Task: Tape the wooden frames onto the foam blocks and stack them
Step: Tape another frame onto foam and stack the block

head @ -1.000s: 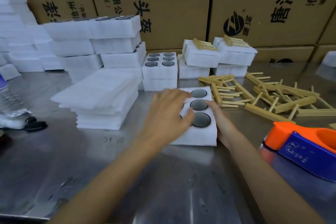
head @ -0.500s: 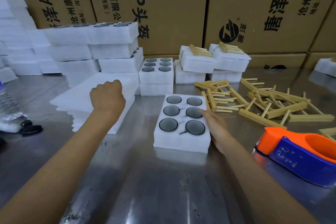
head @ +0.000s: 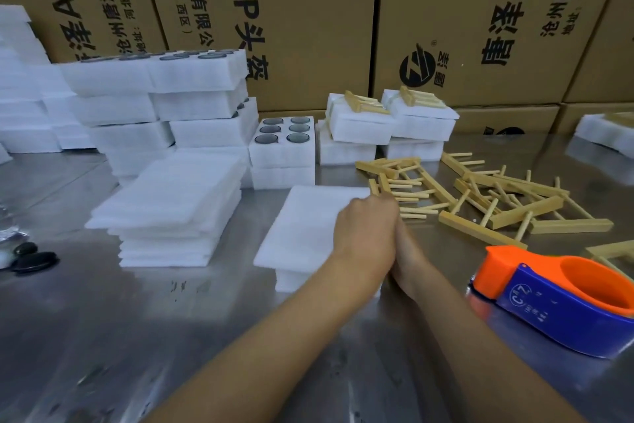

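**Foam sheet going over the block, ready for a frame**

The left hand (head: pixel 365 234) is lying curled on a thin foam sheet (head: pixel 305 223) that is covering the foam block (head: pixel 291 280) at the middle of the bench (head: pixel 206 337), probably squaring it as a lid; the right hand (head: pixel 406 263) is sitting just behind it against the block's right edge, likely steadying it; whether either hand is actually gripping the foam I cannot tell. Loose wooden frames (head: pixel 480 203) are lying tangled just right of the block, within reach; too overlapped to count. The tape dispenser (head: pixel 562 299) is waiting nearer, to the right. Two finished blocks (head: pixel 391 124) with frames taped on are topping stacks at the back; one open block (head: pixel 283 141) is showing six round inserts; a pile of spare sheets (head: pixel 171 213) is sitting to the left.
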Demonstrator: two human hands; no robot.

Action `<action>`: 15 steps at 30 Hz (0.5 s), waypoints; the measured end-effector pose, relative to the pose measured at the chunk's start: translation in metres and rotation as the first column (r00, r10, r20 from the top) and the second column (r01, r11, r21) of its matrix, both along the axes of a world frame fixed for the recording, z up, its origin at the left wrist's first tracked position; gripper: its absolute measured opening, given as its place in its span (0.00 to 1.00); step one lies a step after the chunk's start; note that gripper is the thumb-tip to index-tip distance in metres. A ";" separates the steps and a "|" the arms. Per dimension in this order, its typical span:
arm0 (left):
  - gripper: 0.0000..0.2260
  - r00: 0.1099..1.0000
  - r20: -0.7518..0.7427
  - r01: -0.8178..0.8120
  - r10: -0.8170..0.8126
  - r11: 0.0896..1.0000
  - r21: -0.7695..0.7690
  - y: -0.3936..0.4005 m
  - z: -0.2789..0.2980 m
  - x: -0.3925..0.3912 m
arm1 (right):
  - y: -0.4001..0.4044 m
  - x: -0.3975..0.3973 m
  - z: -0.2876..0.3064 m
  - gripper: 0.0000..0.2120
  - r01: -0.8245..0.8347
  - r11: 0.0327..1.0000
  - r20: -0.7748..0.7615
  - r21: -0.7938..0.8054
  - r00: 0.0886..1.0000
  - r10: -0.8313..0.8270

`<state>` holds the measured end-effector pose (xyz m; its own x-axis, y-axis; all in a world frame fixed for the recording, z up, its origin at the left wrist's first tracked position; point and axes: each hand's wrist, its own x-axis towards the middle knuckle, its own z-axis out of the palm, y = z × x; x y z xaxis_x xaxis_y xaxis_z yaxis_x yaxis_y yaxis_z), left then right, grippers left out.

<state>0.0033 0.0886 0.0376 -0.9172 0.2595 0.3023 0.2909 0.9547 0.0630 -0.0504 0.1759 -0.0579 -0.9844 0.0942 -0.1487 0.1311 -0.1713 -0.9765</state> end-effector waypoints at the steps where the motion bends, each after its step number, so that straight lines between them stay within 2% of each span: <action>1: 0.12 1.000 0.018 0.009 -0.010 0.999 0.034 0.004 -0.005 -0.003 | 0.000 0.002 -0.001 0.14 -0.006 1.000 -0.009 0.002 1.000 0.006; 5: 0.16 0.997 -0.082 -0.008 0.013 0.998 0.060 -0.023 -0.011 -0.020 | 0.000 0.001 0.002 0.16 -0.066 0.998 -0.007 -0.024 0.998 0.066; 7: 0.20 0.994 -0.051 -0.098 0.101 0.993 0.058 -0.057 -0.010 -0.036 | 0.000 0.000 0.002 0.18 -0.062 0.997 0.019 -0.038 0.998 0.063; 8: 0.22 0.987 0.011 -0.159 0.159 0.985 0.071 -0.076 -0.009 -0.044 | 0.000 -0.001 0.002 0.19 -0.048 0.998 0.026 -0.040 0.998 0.049; 10: 0.28 0.946 0.233 -0.266 0.227 0.952 0.151 -0.111 -0.013 -0.058 | 0.001 -0.002 0.001 0.19 -0.021 0.998 0.023 -0.059 0.999 0.022; 12: 0.34 0.892 0.427 -0.296 0.151 0.908 0.297 -0.130 -0.025 -0.066 | 0.000 -0.001 0.002 0.18 -0.005 0.997 0.018 -0.071 1.000 0.006; 15: 0.31 0.866 0.500 -0.303 -0.005 0.790 0.533 -0.131 -0.046 -0.068 | -0.005 0.001 0.004 0.17 0.046 0.998 0.040 -0.047 0.998 -0.044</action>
